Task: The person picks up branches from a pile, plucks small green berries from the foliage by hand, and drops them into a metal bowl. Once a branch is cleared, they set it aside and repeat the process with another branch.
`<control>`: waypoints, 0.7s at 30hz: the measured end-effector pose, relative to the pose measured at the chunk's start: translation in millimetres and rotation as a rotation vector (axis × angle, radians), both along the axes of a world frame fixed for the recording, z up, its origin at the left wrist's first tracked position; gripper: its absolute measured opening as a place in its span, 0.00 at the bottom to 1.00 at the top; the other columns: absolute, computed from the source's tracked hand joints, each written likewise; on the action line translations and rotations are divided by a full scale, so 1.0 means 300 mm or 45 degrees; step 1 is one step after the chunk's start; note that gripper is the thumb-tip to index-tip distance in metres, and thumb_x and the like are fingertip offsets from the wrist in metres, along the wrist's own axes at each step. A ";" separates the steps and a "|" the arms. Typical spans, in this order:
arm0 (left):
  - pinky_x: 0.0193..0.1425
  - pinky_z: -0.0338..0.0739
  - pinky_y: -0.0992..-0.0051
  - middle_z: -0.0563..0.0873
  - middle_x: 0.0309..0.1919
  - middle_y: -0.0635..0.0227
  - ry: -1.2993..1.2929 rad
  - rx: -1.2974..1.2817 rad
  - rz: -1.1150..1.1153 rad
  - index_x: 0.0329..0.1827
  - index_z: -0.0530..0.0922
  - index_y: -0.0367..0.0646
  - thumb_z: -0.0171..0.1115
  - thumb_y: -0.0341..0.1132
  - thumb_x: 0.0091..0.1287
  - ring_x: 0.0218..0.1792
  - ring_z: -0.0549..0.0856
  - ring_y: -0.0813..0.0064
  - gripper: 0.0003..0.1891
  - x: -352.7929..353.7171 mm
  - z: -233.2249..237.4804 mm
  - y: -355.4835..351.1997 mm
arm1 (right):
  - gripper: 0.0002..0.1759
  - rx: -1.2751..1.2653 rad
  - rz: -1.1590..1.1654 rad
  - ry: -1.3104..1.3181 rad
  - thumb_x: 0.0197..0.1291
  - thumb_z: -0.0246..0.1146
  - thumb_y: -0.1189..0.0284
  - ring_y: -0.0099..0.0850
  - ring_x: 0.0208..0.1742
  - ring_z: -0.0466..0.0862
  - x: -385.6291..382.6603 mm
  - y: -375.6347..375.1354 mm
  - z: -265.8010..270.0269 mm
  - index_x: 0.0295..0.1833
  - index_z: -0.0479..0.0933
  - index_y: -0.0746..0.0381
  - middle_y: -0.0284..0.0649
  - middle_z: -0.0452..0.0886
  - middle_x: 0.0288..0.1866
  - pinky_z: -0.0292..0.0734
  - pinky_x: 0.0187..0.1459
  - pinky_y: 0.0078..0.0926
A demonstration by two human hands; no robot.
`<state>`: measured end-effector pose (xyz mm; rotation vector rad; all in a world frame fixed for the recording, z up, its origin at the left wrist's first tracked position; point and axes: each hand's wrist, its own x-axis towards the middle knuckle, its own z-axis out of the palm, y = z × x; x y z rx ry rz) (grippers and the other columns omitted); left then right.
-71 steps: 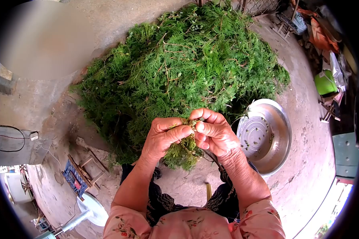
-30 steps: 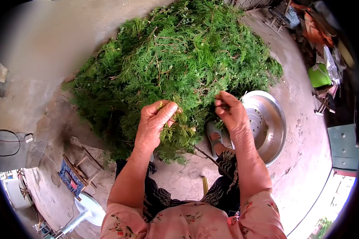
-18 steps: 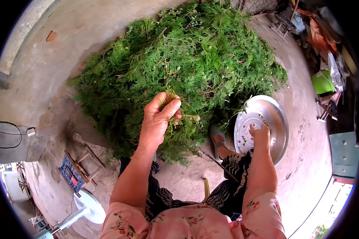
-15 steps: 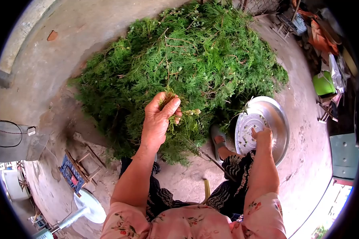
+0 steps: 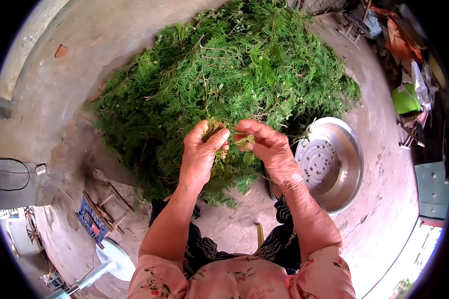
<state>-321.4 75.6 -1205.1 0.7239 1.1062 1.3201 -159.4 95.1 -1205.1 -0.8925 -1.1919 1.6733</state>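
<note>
A large heap of green leafy branches [image 5: 254, 65] lies on the floor in front of me. My left hand [image 5: 202, 149] is closed round a yellowish-green sprig [image 5: 214, 127] at the heap's near side. Just right of it, my right hand [image 5: 272, 149] has curled fingers at the sprig's outer tip, thumb and fingertips close together; whether they grip it is hard to make out. To the right stands a wide metal basin [image 5: 351, 172] with small green bits scattered on its bottom.
A small wooden chair with a blue woven seat [image 5: 91, 219] lies at the lower left, near a fan [image 5: 115, 259]. A green container [image 5: 405, 98] and orange cloth [image 5: 400, 42] are at the right. A reddish fragment [image 5: 61, 51] lies at the upper left.
My right hand has moved left from over the basin to the sprig beside my left hand. My left hand still holds the sprig. More of the basin's inside now shows.
</note>
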 end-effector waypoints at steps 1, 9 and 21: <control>0.24 0.69 0.81 0.77 0.25 0.75 0.018 -0.004 -0.003 0.38 0.76 0.42 0.61 0.32 0.62 0.25 0.75 0.83 0.06 0.002 -0.002 -0.001 | 0.18 -0.001 0.000 0.000 0.58 0.55 0.83 0.29 0.50 0.78 -0.003 0.000 0.003 0.55 0.72 0.63 0.39 0.79 0.49 0.75 0.51 0.24; 0.25 0.69 0.83 0.77 0.25 0.76 0.039 -0.016 -0.043 0.38 0.77 0.42 0.62 0.33 0.62 0.25 0.75 0.84 0.06 0.012 0.013 -0.008 | 0.14 -0.061 0.003 -0.046 0.60 0.57 0.81 0.17 0.34 0.75 -0.001 -0.005 0.033 0.52 0.76 0.62 0.32 0.80 0.36 0.73 0.38 0.14; 0.24 0.63 0.86 0.76 0.22 0.79 0.657 0.280 -0.329 0.36 0.75 0.39 0.63 0.34 0.62 0.22 0.68 0.91 0.08 0.027 0.020 -0.023 | 0.14 0.134 -0.023 -0.398 0.60 0.59 0.77 0.14 0.24 0.73 0.021 -0.014 0.008 0.52 0.75 0.65 0.32 0.78 0.28 0.72 0.27 0.13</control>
